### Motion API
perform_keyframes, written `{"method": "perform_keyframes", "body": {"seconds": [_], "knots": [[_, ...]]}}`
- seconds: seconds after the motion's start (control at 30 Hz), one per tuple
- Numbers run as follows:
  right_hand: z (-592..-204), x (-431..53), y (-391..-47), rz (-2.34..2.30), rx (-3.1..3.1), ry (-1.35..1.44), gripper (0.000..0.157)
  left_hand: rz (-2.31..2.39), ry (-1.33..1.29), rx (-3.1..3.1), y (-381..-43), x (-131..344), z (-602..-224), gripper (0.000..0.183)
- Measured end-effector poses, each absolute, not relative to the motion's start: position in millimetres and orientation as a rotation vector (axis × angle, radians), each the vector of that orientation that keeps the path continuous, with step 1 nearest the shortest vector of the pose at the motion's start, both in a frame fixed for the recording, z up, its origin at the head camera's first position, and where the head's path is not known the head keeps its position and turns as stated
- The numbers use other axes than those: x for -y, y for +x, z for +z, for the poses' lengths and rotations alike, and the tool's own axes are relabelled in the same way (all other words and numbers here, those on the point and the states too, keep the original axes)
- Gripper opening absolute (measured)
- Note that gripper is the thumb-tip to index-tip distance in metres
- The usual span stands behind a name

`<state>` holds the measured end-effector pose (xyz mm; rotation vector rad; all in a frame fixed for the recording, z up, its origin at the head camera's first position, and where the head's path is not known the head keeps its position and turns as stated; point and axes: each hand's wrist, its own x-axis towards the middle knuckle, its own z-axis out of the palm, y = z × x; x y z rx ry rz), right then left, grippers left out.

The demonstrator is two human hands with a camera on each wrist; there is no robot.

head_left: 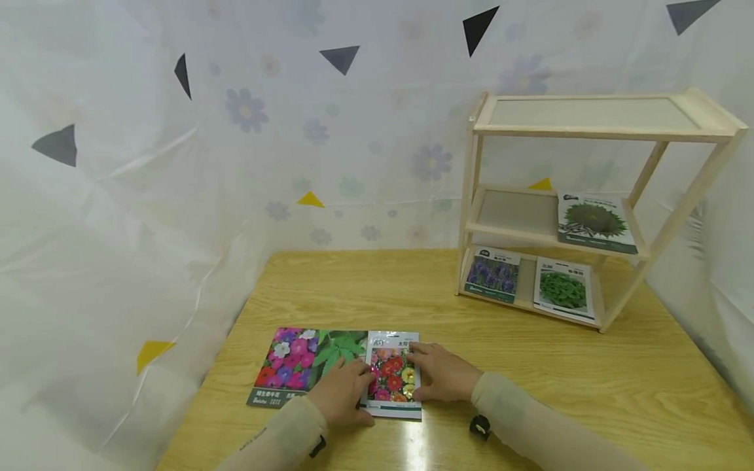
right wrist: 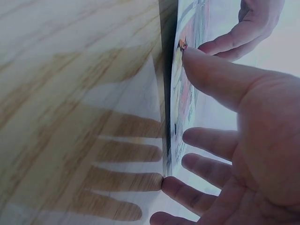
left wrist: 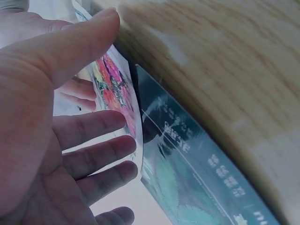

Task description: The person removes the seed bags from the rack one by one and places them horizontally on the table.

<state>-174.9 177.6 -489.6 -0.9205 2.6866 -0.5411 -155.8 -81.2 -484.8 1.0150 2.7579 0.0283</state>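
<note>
A seed packet with red and yellow flowers [head_left: 391,376] lies on the wooden table between both hands. My left hand [head_left: 341,396] reaches over a green-leaf packet [head_left: 338,350], its outstretched fingertips at the flower packet's left edge. On the opposite side, my right hand [head_left: 444,373] has its fingers extended along the right edge, with the thumb close to the lower right side. Left of these, a packet with pink and purple flowers [head_left: 288,356] adjoins the green-leaf one. In the left wrist view, the flower packet [left wrist: 112,86] overlaps the green-leaf packet's dark band [left wrist: 187,150].
A wooden three-level rack [head_left: 607,134] stands at the back right. Its middle shelf bears sunflower-like packets [head_left: 597,221]; the bottom holds a lavender packet [head_left: 493,273] and a green herb packet [head_left: 562,290]. A patterned white sheet [head_left: 365,163] hangs behind the table.
</note>
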Motion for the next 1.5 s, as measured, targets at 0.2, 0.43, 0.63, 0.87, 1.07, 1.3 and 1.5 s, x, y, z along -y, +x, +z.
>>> {"method": "perform_keyframes", "body": {"seconds": [0.2, 0.43, 0.63, 0.87, 1.07, 1.3, 1.5], "knots": [[-495, -184, -178, -0.537, -2.706, -0.931, 0.076, 0.062, 1.046, -2.783, -154, 80, -483, 0.077], [-480, -217, -184, -0.627, -2.782, -0.868, 0.074, 0.128, 1.151, -2.849, -158, 76, -470, 0.071], [-450, -263, -189, -0.714, -2.922, -0.815, 0.069, 0.263, 1.151, -2.96, -171, 71, -440, 0.064], [-411, -317, -188, -0.605, -3.189, -0.817, 0.063, 0.434, 1.219, -3.066, -194, 60, -404, 0.058], [-381, -356, -184, -0.6, -3.341, -0.763, 0.061, 0.429, 1.382, -3.046, -208, 38, -383, 0.057], [-344, -397, -188, -0.541, -3.426, -0.589, 0.064, 0.356, 1.569, -2.982, -217, -4, -355, 0.059], [-325, -419, -202, -0.41, -3.456, -0.495, 0.069, 0.252, 1.72, -2.961, -229, -50, -343, 0.061]]}}
